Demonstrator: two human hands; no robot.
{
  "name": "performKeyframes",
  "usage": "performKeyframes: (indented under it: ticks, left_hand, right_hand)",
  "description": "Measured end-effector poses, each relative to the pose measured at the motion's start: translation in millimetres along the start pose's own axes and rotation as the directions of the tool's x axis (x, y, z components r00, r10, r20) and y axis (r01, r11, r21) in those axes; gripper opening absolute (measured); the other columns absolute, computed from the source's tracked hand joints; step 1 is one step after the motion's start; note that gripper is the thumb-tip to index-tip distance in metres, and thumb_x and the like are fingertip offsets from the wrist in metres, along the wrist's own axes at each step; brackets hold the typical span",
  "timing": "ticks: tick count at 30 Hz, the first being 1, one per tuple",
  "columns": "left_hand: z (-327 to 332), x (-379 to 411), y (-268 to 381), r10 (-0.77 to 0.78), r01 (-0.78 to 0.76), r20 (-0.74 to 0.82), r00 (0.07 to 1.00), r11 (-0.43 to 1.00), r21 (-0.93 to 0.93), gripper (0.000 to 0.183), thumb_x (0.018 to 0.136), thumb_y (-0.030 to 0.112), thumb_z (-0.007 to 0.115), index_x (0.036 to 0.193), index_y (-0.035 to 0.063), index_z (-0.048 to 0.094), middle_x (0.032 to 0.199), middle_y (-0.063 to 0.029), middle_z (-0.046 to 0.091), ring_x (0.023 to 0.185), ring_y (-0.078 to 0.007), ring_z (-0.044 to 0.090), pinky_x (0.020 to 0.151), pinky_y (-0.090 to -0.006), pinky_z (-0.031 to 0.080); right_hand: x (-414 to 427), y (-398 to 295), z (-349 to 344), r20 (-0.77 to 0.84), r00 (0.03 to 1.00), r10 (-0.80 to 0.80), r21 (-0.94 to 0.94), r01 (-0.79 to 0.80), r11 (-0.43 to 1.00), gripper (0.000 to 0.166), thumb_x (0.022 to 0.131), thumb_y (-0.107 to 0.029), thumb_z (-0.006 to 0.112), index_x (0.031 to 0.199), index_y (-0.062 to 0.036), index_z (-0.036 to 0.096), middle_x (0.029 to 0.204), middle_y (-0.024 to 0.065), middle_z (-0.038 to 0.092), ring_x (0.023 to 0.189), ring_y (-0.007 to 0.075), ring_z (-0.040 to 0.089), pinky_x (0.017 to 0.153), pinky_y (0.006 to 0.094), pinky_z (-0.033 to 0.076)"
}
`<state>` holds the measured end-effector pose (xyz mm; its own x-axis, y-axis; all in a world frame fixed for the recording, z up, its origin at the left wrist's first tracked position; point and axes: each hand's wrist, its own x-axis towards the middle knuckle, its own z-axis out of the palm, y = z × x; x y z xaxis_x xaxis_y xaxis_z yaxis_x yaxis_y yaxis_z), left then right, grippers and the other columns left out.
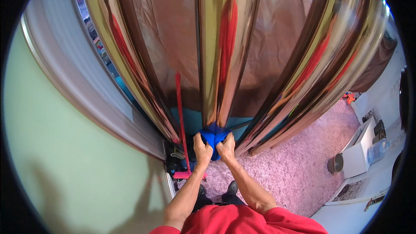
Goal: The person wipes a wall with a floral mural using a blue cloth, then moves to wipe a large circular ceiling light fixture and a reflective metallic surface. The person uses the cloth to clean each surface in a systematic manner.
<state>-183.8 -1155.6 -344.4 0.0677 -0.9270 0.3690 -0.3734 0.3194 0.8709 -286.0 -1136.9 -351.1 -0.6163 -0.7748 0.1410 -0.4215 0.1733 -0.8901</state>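
A bright blue cloth (215, 140) is bunched between my two hands, in front of the middle one of several tall, glossy reflective strips (216, 71). My left hand (203, 148) grips the cloth's left side, and my right hand (226, 146) has its right side. Folds meet between the thumbs, and part of the cloth hangs below them. Whether it touches the strip, I cannot tell. Reflections of a red shirt show in the strips. Wrinkled brown sheeting (175, 39) fills the gaps between them.
Left of my hands a pink-red broom (181, 120) stands head down. Beside it is a pale green wall (71, 143). A pink shaggy carpet (279, 172) covers the floor. To the right are a dark bucket (335, 163), a white cabinet (359, 151) and a clear plastic container (377, 150).
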Motion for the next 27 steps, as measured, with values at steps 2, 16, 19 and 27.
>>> performKeyframes:
  ticks: [2,16,19,27]
  left_hand:
    - [-9.9,12.1,45.9,0.023,-0.025,-0.051,0.998,0.999,-0.033,0.037,0.09,0.019,0.064,0.116,-0.005,0.052,0.11,-0.0274,0.057,0.103,-0.0442,0.056,0.091,-0.0462,0.045]
    - [-0.7,12.1,23.4,-0.002,0.002,-0.011,1.0,1.0,-0.029,0.054,0.09,0.03,0.068,0.126,-0.0049,0.047,0.118,-0.0274,0.054,0.109,-0.0435,0.056,0.095,-0.0451,0.044]
    - [3.7,0.5,-6.5,-0.12,0.123,0.065,0.991,0.992,-0.03,0.055,0.091,0.034,0.066,0.125,-0.0047,0.048,0.121,-0.0287,0.054,0.111,-0.0451,0.055,0.095,-0.0453,0.044]
    - [12.7,-5.6,-9.4,-0.279,0.329,0.19,0.941,0.884,-0.332,0.028,0.094,0.027,0.06,0.092,-0.0009,0.062,0.081,-0.0121,0.066,0.076,-0.0222,0.06,0.075,-0.0387,0.049]
  right_hand:
    - [0.9,-22.5,-13.1,-0.054,0.998,-0.038,0.057,0.042,0.998,0.038,0.078,-0.021,0.068,0.098,0.0061,0.051,0.094,0.0297,0.056,0.089,0.048,0.056,0.08,0.0494,0.047]
    - [3.6,-1.9,2.2,-0.063,0.994,-0.09,-0.012,0.089,0.996,0.062,0.076,-0.017,0.071,0.124,0.0117,0.043,0.111,0.0339,0.052,0.102,0.0512,0.054,0.087,0.0513,0.046]
    - [-0.6,21.2,16.3,-0.009,0.998,0.059,-0.033,-0.059,0.998,0.068,0.074,-0.019,0.072,0.126,0.0129,0.042,0.116,0.0342,0.052,0.105,0.0512,0.054,0.09,0.0492,0.046]
    - [-6.6,34.9,16.0,0.092,0.93,0.355,0.539,-0.346,0.768,0.032,0.074,-0.003,0.061,0.107,-0.0025,0.057,0.09,0.0121,0.065,0.082,0.0243,0.062,0.072,0.037,0.051]
